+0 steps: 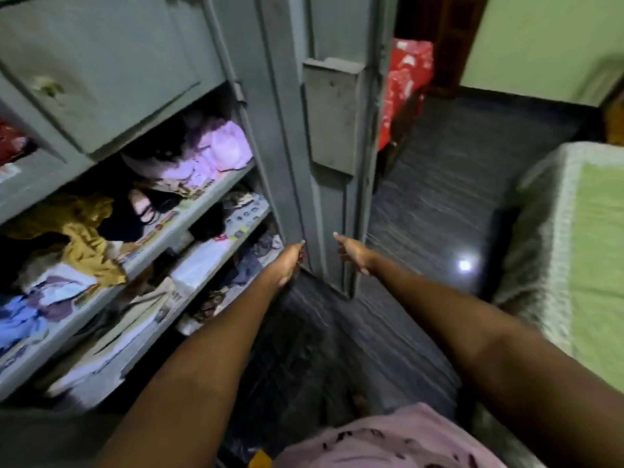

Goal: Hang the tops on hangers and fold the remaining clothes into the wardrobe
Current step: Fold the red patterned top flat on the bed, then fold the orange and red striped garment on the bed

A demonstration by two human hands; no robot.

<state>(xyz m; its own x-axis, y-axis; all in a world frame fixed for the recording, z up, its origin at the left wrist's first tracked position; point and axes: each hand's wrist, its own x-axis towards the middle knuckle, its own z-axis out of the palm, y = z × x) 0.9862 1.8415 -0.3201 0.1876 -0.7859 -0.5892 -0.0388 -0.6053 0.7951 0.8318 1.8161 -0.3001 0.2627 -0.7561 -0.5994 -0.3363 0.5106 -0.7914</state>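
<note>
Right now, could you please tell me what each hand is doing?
Left hand: at the lower edge of the wardrobe door; grip cannot be told.
Right hand: open, holding nothing, beside the door.

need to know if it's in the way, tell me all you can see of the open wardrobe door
The wardrobe door is grey painted metal, by its look, scuffed and dull, with a raised rectangular lock box high on its inner face. It stands swung open, edge toward the camera, between the shelves and the dark floor. The left hand reaches its lower hinge side and the right hand its free side, fingers near the metal; blur hides whether either grips.
</note>
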